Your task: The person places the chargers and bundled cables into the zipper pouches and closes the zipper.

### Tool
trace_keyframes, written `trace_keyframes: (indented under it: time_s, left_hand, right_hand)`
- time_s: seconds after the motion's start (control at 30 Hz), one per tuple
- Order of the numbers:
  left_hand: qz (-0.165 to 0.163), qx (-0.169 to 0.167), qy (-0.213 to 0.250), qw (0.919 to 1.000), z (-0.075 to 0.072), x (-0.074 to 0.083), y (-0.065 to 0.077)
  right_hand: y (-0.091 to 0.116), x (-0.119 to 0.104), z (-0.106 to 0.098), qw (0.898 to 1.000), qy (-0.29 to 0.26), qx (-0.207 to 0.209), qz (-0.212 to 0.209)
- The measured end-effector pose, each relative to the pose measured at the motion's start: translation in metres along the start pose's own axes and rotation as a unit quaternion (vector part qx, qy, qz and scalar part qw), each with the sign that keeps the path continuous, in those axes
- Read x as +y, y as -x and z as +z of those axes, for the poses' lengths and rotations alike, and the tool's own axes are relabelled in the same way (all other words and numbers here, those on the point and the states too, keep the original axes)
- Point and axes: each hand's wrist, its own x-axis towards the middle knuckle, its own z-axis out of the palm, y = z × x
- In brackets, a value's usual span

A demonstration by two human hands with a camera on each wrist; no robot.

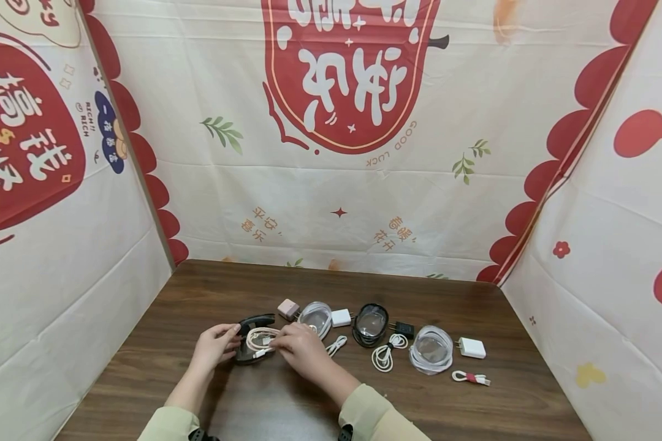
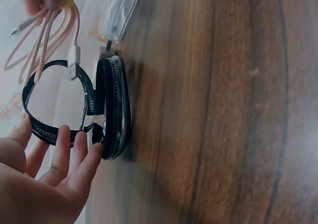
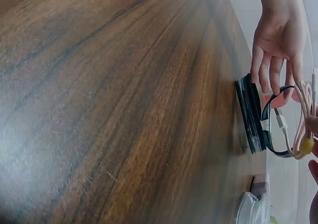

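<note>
Nearest are two pale sleeves (image 1: 168, 424), leading up to the fingers over a wood-grain table (image 1: 287, 404). The left hand (image 1: 215, 346) holds a round black zip case (image 2: 115, 119), its thumb and fingers set apart on the rim. The case stands open, its base on the table just beside those fingertips. The right hand (image 1: 304, 350) pinches a coiled pale pink USB cable (image 1: 251, 334) with narrowed fingers, close by its yellow tie (image 3: 307, 145). The coil hangs off those fingertips toward the left hand, at the opened case; the USB plug (image 2: 74, 65) dangles across the rim in the left wrist view, though I cannot tell whether they touch.

Right of the right fingers lies a short bundled white cable (image 1: 336, 345), then a looped white one (image 1: 383, 356) and, well apart, a white cable with a red tie (image 1: 471, 378). Just beyond the right fingers sit a pink charger (image 1: 289, 309) and a clear round case (image 1: 315, 318). Farther rightward from them follow a white charger (image 1: 341, 317), a black-rimmed round case (image 1: 371, 321), a black charger (image 1: 403, 329), another clear round case (image 1: 431, 349) and another white charger (image 1: 471, 348). Farthest from the fingers hangs a printed cloth backdrop (image 1: 336, 202).
</note>
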Motion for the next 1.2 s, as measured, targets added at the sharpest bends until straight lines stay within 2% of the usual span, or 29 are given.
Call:
trace_keyframes:
  time_s: [0.13, 0.4, 0.73, 1.0, 1.2]
  left_hand:
    - [0.0, -0.003, 0.005, 1.0, 0.005, -0.001, 0.002]
    - [0.002, -0.009, 0.006, 0.9999, 0.008, -0.005, 0.005]
    - [0.003, -0.015, 0.006, 0.9999, 0.01, -0.006, 0.005]
    - [0.003, -0.002, 0.003, 1.0, 0.01, -0.004, 0.008]
    - [0.001, -0.004, 0.012, 0.9999, 0.01, -0.003, 0.009]
  right_hand:
    - [0.0, 0.0, 0.003, 1.0, 0.0, 0.0, -0.013]
    - [0.002, 0.0, 0.015, 0.995, 0.086, 0.0, -0.054]
    - [-0.001, -0.002, 0.029, 0.986, 0.156, -0.006, -0.057]
    - [-0.004, -0.008, 0.031, 0.973, 0.218, -0.045, -0.06]
    - [-0.004, -0.01, 0.032, 0.967, 0.238, -0.072, -0.054]
